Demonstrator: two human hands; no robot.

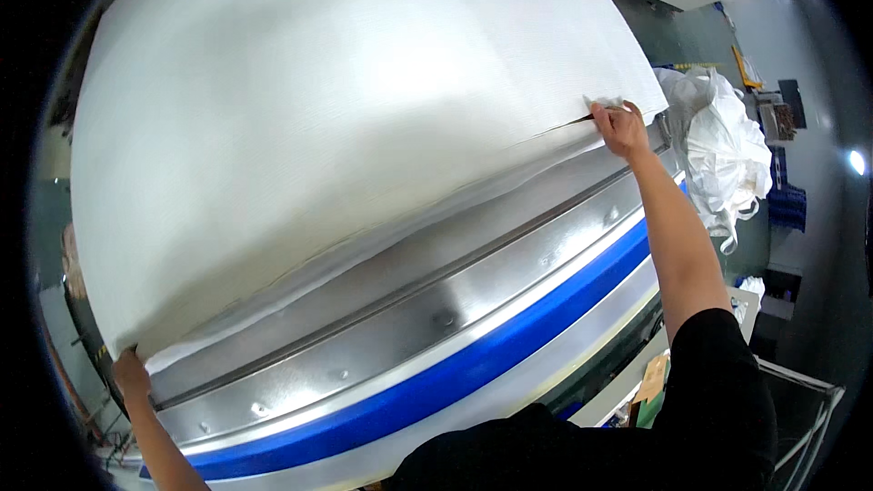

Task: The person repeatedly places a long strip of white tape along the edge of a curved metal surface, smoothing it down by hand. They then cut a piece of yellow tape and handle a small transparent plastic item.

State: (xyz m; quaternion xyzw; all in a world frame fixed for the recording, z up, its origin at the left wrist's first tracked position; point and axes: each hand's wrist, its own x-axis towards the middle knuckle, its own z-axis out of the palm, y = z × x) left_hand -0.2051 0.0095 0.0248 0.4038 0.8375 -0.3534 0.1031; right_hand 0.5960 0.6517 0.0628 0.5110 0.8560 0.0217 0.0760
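Note:
A wide white sheet (346, 127), either cloth or paper, spreads across most of the view. Its near edge runs slantwise from lower left to upper right, with thin white layers showing below it. At the left end of that edge, my left hand (133, 376) has its fingers closed on the sheet's corner. My right hand (620, 131), arm stretched out, pinches the same edge close to the right corner. The sheet puckers there, and a dark gap shows beside the fingers.
Along the near side runs a shiny metal rail (400, 335) with bolt heads, then a blue strip (409, 391). A bulky white sack (718, 141) stands beyond the right corner. A metal frame (805, 386) is at lower right, near a cluttered shelf (627, 400).

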